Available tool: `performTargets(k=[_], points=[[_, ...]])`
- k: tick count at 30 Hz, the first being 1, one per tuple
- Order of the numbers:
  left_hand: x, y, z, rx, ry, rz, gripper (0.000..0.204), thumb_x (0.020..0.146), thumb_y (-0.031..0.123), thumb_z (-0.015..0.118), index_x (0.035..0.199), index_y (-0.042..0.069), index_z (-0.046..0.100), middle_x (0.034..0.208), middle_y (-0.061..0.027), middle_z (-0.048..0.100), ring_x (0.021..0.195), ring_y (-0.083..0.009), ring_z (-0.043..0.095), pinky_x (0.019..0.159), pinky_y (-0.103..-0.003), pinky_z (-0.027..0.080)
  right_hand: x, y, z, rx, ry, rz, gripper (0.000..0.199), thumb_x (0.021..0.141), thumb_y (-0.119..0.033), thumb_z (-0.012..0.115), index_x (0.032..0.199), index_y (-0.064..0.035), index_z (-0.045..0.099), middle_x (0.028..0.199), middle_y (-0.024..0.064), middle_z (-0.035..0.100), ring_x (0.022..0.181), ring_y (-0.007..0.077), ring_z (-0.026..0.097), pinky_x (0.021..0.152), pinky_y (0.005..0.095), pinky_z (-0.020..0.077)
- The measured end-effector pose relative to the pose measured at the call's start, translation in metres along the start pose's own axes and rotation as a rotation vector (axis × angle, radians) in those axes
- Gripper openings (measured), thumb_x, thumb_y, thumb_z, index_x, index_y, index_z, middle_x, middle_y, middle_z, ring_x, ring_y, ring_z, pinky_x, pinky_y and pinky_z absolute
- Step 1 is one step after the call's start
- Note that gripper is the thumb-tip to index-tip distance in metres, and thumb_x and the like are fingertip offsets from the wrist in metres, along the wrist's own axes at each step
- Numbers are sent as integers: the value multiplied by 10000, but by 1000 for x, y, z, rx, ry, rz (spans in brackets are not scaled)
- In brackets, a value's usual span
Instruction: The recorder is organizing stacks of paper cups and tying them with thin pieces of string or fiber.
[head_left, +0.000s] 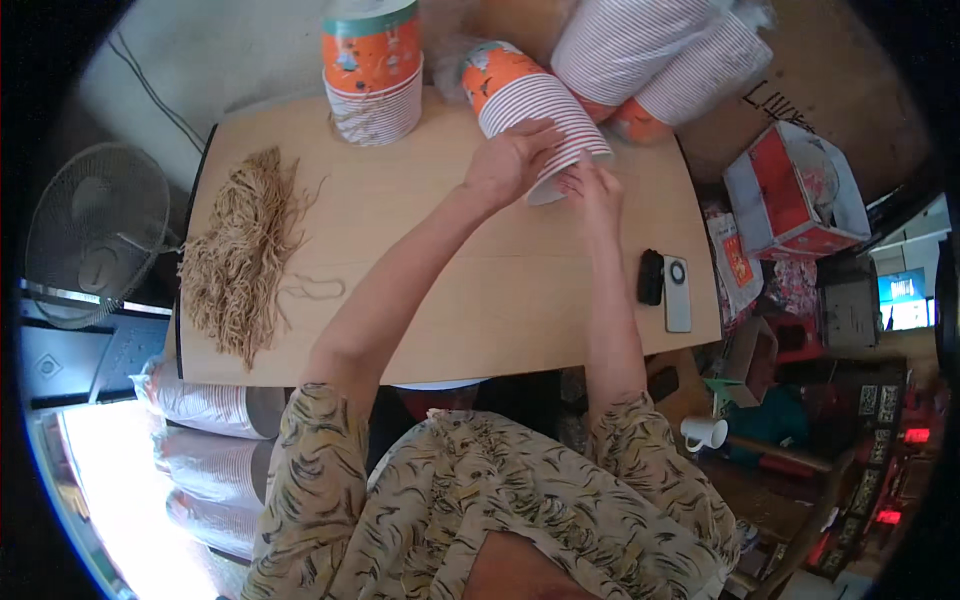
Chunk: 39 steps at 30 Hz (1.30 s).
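Observation:
A long nested stack of paper buckets [540, 105], white-rimmed with an orange printed end, lies tilted on the table toward the back right. Its open mouth points toward me. My left hand [512, 160] lies over the near end of the stack, fingers curved across the rims. At the mouth, my right hand [594, 192] grips the edge from the right, its fingertips partly hidden by the rim. Farther left, another stack of orange paper buckets [372, 90] stands upright. A heap of tan strings [240, 255] covers the table's left side.
Wrapped bucket stacks [640, 45] lean at the back right. On the wooden table [480, 310], a phone [677, 295] lies beside a black case [650, 277] at the right edge. A fan [100, 235] stands left; a red-and-white box [795, 190] and a white mug [704, 433] are off to the right.

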<state>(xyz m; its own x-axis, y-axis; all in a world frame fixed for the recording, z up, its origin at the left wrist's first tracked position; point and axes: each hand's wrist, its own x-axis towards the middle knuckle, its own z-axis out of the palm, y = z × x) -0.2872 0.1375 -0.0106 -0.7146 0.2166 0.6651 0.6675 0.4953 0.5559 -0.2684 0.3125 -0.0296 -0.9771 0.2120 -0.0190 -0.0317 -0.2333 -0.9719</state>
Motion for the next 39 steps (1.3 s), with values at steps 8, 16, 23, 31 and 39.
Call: performTargets(k=[8, 16, 23, 31, 39], points=[[14, 12, 17, 76, -41, 67, 280, 883, 200, 698, 1154, 137, 723, 1213, -114, 689, 1085, -305, 664, 910, -408, 555, 3, 8, 3, 60, -83, -85, 249, 1013, -185, 588, 1069, 44, 669, 973, 86, 703, 818, 171, 690, 696, 313, 579], [-9, 4, 11, 55, 34, 6, 243, 881, 140, 690, 1113, 76, 727, 1187, -151, 695, 1045, -336, 681, 893, -400, 566, -69, -2, -25, -514, 89, -327, 197, 953, -146, 626, 941, 46, 670, 763, 53, 638, 737, 89, 555, 637, 330, 474], [-135, 24, -58, -84, 204, -390, 197, 953, 109, 663, 1121, 20, 718, 1074, -123, 741, 926, -209, 724, 821, -340, 593, -200, -49, -37, -885, -231, -831, 107, 893, 14, 645, 994, -11, 666, 863, 119, 659, 837, 329, 642, 809, 435, 478], [-308, 57, -177, 267, 417, -753, 153, 890, 69, 701, 1028, 17, 741, 935, -137, 722, 791, -228, 715, 715, -318, 579, -227, -21, 31, -847, -709, -1089, 210, 805, 20, 677, 1008, -35, 679, 909, 46, 672, 840, 209, 640, 887, 422, 446], [-320, 17, -215, 436, 310, -837, 156, 880, 113, 686, 1015, 72, 753, 942, -150, 693, 796, -294, 702, 716, -387, 563, -240, -1, 57, -939, -761, -1093, 259, 811, -26, 718, 1064, -79, 705, 1001, 21, 685, 1013, 187, 653, 1049, 498, 368]])
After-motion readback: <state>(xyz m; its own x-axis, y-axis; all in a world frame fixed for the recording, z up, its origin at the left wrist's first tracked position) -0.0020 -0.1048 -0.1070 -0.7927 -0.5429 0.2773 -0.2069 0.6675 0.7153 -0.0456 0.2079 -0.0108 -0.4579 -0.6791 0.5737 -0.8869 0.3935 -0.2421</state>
